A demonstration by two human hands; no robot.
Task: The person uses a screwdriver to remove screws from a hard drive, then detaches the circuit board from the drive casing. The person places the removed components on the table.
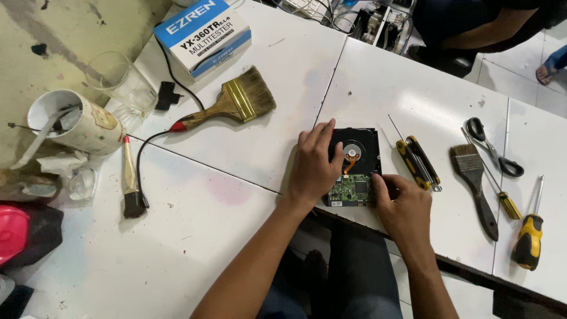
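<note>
Head view: hard drive [355, 155] lay circuit-board side up on the white table [236, 236], near the front edge, between both hands. Left hand [312, 168] rested on the drive's left side — fingers [323, 131] spread over its top-left corner, thumb [337, 158] on the black casing, pressing it down rather than closing around it. Right hand [404, 207] sat at the lower right corner, fingertips [378, 183] touching the green circuit board [352, 190]; could not tell whether it pinched anything. Orange flex strip ran from the round motor hub to the board.

Just right of the drive: folding hex-key set [418, 162], yellow and black, one key sticking out. Further right — dark-bristled paintbrush [475, 186], scissors [493, 147], a small yellow-handled screwdriver [507, 204] and a bigger yellow-and-black screwdriver [528, 233] near the table edge.

Left of the drive, well apart: wide brush with wooden handle [233, 101], blue-and-white tester box [204, 36], black cable [155, 139] running past it, clear glass [121, 80], tipped white cup [77, 125] and a small brush [131, 180] beside it.

Another person's arm [502, 26] showed at the top right, away from the drive.
</note>
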